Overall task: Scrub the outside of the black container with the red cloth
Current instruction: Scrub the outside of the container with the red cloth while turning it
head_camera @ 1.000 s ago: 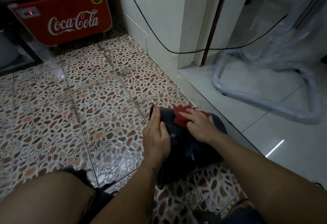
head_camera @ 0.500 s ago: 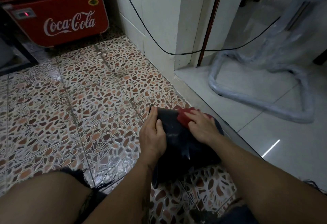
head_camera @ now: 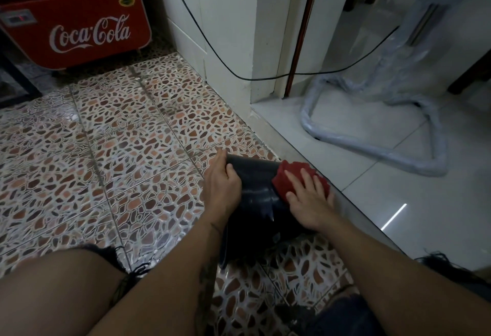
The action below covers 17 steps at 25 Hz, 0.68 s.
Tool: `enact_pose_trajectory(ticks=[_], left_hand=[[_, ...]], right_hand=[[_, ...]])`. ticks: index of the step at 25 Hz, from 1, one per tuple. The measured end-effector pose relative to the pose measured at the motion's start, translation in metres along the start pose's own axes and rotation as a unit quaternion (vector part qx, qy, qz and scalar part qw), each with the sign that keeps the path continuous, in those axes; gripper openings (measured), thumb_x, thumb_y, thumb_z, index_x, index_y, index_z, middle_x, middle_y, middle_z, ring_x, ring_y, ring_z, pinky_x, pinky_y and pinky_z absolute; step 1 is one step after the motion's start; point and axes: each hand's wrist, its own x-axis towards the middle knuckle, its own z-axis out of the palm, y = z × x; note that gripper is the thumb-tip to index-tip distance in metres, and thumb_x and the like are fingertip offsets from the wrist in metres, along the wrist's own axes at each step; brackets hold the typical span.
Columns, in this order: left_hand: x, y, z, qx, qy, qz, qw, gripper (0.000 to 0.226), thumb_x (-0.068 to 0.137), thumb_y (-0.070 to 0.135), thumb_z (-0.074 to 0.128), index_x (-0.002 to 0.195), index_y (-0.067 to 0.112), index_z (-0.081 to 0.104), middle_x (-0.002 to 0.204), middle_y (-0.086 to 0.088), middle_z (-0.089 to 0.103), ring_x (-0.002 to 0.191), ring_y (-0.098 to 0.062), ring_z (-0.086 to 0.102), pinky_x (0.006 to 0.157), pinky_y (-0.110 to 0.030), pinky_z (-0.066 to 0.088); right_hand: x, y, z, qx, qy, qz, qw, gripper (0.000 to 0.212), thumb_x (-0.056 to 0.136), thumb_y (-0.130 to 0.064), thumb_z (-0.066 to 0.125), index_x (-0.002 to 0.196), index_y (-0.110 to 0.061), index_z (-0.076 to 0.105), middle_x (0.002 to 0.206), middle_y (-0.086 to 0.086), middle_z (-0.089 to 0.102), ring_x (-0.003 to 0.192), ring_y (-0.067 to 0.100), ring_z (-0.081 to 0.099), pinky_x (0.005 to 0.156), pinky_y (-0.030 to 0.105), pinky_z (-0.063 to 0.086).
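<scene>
Spreading across most of the view is the pebble-patterned tile floor [head_camera: 111, 149], which is meeting a pale glossy floor [head_camera: 414, 184] at a raised edge on the right. Standing at the top left is a red Coca-Cola cooler [head_camera: 79, 25]. Lying on its side on the patterned tiles beside that edge is the black container [head_camera: 255, 197]. Gripping its left flank is the left hand [head_camera: 221, 189], thumb on top and fingers curled around the side. Pressing the red cloth [head_camera: 292, 179] flat against the container's upper right surface is the right hand [head_camera: 309, 204], fingers spread apart.
</scene>
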Motion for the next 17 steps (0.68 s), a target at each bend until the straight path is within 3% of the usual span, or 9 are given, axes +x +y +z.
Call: enact_pose_trajectory(ticks=[6, 8, 10, 12, 13, 15, 17], left_hand=[[-0.056, -0.014, -0.014, 0.148, -0.030, 0.078, 0.985, 0.059, 0.104, 0.028, 0.036, 0.160, 0.027, 0.017, 0.167, 0.008, 0.021, 0.141, -0.017, 0.039, 0.109, -0.028, 0.028], [-0.051, -0.012, -0.014, 0.168, -0.024, 0.077, 0.982, 0.056, 0.105, 0.025, 0.033, 0.159, 0.023, 0.020, 0.166, 0.003, 0.026, 0.140, -0.022, 0.042, 0.111, -0.033, 0.032], [-0.041, -0.006, -0.015, 0.180, -0.026, 0.077, 0.980, 0.048, 0.103, 0.020, 0.034, 0.151, 0.020, 0.034, 0.155, -0.006, 0.045, 0.128, -0.028, 0.052, 0.106, -0.043, 0.044], [-0.028, 0.002, -0.021, 0.152, 0.005, 0.035, 0.988, 0.027, 0.099, 0.015, 0.039, 0.122, 0.019, 0.052, 0.127, -0.011, 0.063, 0.102, -0.028, 0.059, 0.082, -0.039, 0.048], [-0.021, 0.003, -0.025, 0.140, 0.017, -0.002, 0.990, 0.020, 0.098, 0.013, 0.041, 0.111, 0.018, 0.055, 0.117, -0.012, 0.065, 0.096, -0.028, 0.059, 0.077, -0.037, 0.045], [-0.014, -0.001, -0.035, 0.142, 0.028, -0.041, 0.989, 0.029, 0.098, 0.013, 0.043, 0.122, 0.014, 0.059, 0.124, -0.015, 0.065, 0.108, -0.031, 0.059, 0.089, -0.040, 0.047], [-0.017, -0.005, -0.040, 0.149, 0.027, -0.036, 0.988, 0.043, 0.099, 0.018, 0.045, 0.141, 0.013, 0.052, 0.139, -0.013, 0.058, 0.126, -0.031, 0.053, 0.106, -0.042, 0.041]], right_hand=[[0.002, -0.008, -0.001, 0.041, -0.005, 0.045, 0.998, 0.059, 0.105, -0.041, 0.020, 0.158, -0.043, -0.004, 0.169, -0.001, -0.018, 0.154, 0.031, -0.018, 0.121, 0.060, -0.008], [-0.002, -0.019, -0.001, 0.053, -0.010, 0.034, 0.998, 0.060, 0.105, -0.039, 0.024, 0.159, -0.041, -0.001, 0.170, 0.000, -0.016, 0.153, 0.036, -0.017, 0.122, 0.057, -0.006], [-0.011, -0.035, 0.000, 0.036, 0.004, -0.041, 0.998, 0.061, 0.105, -0.036, 0.031, 0.160, -0.040, 0.005, 0.171, 0.000, -0.010, 0.154, 0.039, -0.010, 0.123, 0.056, -0.002], [-0.023, -0.055, 0.002, 0.034, 0.010, -0.143, 0.989, 0.061, 0.105, -0.033, 0.037, 0.159, -0.041, 0.012, 0.171, -0.003, -0.003, 0.155, 0.036, -0.004, 0.124, 0.053, -0.001], [-0.029, -0.062, 0.006, 0.035, 0.003, -0.183, 0.983, 0.060, 0.105, -0.033, 0.038, 0.159, -0.042, 0.014, 0.171, -0.004, -0.002, 0.155, 0.032, -0.004, 0.124, 0.051, -0.002], [-0.042, -0.067, 0.019, 0.008, -0.008, -0.224, 0.975, 0.061, 0.105, -0.038, 0.035, 0.159, -0.046, 0.008, 0.171, -0.005, -0.007, 0.155, 0.027, -0.009, 0.124, 0.050, -0.007], [-0.043, -0.058, 0.032, -0.026, 0.001, -0.200, 0.979, 0.062, 0.104, -0.046, 0.028, 0.157, -0.047, -0.004, 0.169, -0.005, -0.016, 0.154, 0.025, -0.016, 0.122, 0.053, -0.012]])
